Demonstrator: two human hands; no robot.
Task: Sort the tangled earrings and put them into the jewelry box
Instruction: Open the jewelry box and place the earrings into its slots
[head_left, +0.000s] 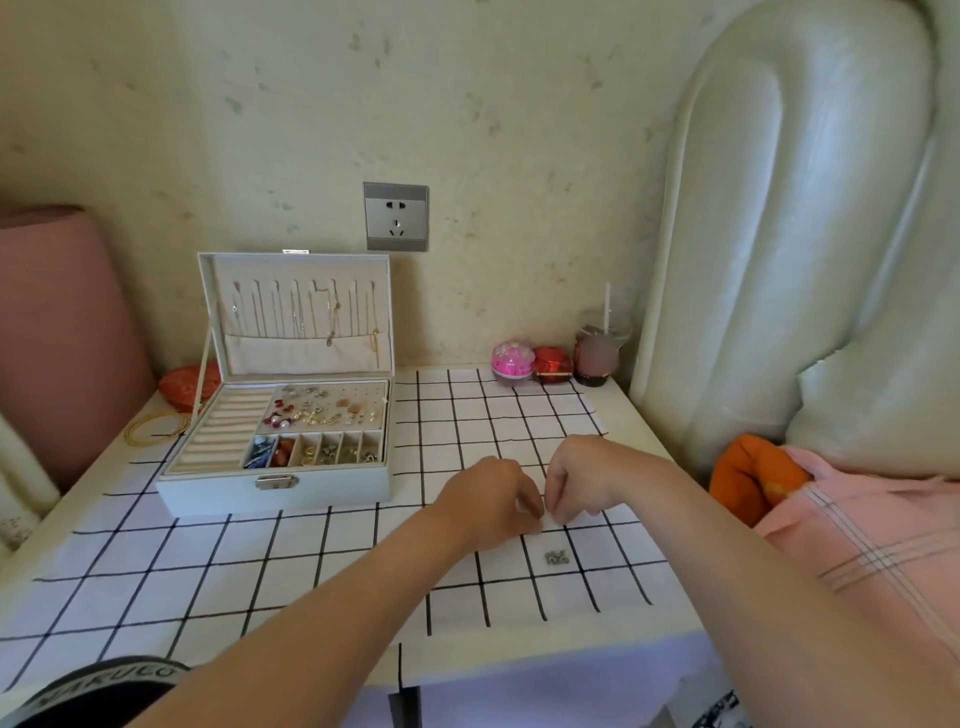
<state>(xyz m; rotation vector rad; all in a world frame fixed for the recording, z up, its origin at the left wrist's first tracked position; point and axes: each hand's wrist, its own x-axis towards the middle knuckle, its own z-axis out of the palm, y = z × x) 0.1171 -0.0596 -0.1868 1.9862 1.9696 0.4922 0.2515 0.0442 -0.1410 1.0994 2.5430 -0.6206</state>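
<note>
Your left hand and right hand meet fingertip to fingertip, fingers curled; can't tell what either grip holds. Earrings lie on counter just nearer; jewelry box open, far left.

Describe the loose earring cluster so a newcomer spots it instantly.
Start at the grid-patterned tablecloth, right of the open jewelry box. The left hand and right hand meet there; just nearer the camera lies the earring cluster. Small, silvery, alone, touched by neither hand.
</note>
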